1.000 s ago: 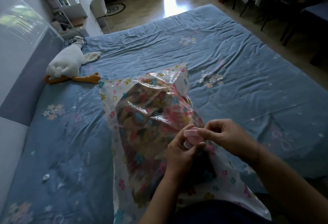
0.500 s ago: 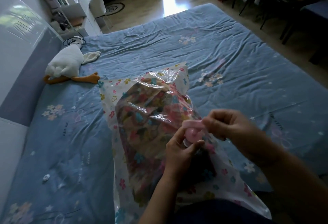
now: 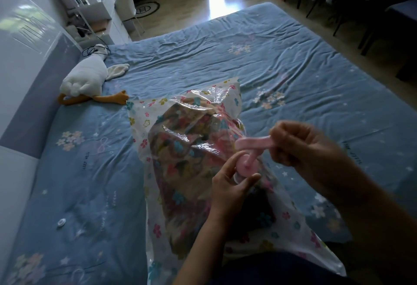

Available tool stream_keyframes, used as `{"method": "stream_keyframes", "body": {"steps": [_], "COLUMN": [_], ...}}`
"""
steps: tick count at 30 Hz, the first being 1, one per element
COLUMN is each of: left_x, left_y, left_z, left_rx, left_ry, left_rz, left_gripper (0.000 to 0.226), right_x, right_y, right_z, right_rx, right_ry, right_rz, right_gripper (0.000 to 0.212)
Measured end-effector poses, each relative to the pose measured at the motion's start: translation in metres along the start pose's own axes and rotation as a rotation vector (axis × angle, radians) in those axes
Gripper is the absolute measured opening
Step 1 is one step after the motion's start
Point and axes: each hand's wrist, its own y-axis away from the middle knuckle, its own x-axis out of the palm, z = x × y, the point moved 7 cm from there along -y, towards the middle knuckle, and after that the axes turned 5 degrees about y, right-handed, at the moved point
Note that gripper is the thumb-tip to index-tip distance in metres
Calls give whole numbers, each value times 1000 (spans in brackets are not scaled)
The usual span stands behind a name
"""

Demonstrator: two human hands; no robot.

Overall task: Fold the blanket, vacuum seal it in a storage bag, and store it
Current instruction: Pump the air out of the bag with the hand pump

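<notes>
A clear storage bag (image 3: 144, 131) printed with small flowers lies on the blue bed in front of me. Inside it sits the folded floral blanket (image 3: 187, 160), bulging the plastic. On the bag's top face is a round pink valve (image 3: 246, 167). My left hand (image 3: 232, 187) pinches the valve's base between thumb and fingers. My right hand (image 3: 302, 145) grips the pink valve cap (image 3: 252, 143), lifted up and away from the valve on its tether. Dark cloth at the bottom edge covers the bag's near end.
The blue flowered bed sheet (image 3: 293, 70) spreads wide to the right and far side. A white plush goose (image 3: 88, 79) lies at the left by the headboard. A small white round piece (image 3: 61, 222) rests on the sheet at the lower left. Chairs and shelves stand beyond the bed.
My right hand has pulled the pink cap up and to the right, off the valve. My left hand stays on the valve base.
</notes>
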Motion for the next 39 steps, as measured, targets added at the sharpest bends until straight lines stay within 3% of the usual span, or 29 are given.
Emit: {"method": "stream_keyframes", "body": {"steps": [3,6,9,12,15,19,22,25,29,32,35,39], "left_x": [-1,-3,-4,-3,-2,-2,-2,-2,-1,-1,-1,-1], "left_y": [3,4,5,3,4,7,9,6,7,8,10,8], "left_z": [4,4,1,-3,0,3,1,-1,-1,2,1,0], "left_rx": [-22,2,11,30,8,17,10,24,0,8,8,-3], "left_ry": [-7,-6,3,-22,-25,-23,6,-23,-8,-6,11,17], "left_rz": [-20,-19,-17,-21,-21,-33,-35,-26,-12,-25,-30,-20], "left_gripper": [57,46,50,50,56,47,56,47,55,47,46,46], "right_x": [3,-5,-10,-5,4,-4,-8,3,8,3,-2,12], "right_y": [-2,2,9,5,2,3,11,10,7,6,11,13], "right_z": [8,-42,-68,-23,18,-37,-67,-21,20,-26,-64,1], "right_rx": [-65,106,230,49,-132,61,188,27,-147,-3,153,-72], "right_ry": [-85,169,324,231,57,245,342,209,11,229,430,335], "right_rz": [41,-48,-114,-126,-22,-80,-95,-79,-21,-82,-127,-128], "right_gripper": [34,31,29,31,31,32,38,28,40,37,51,41]}}
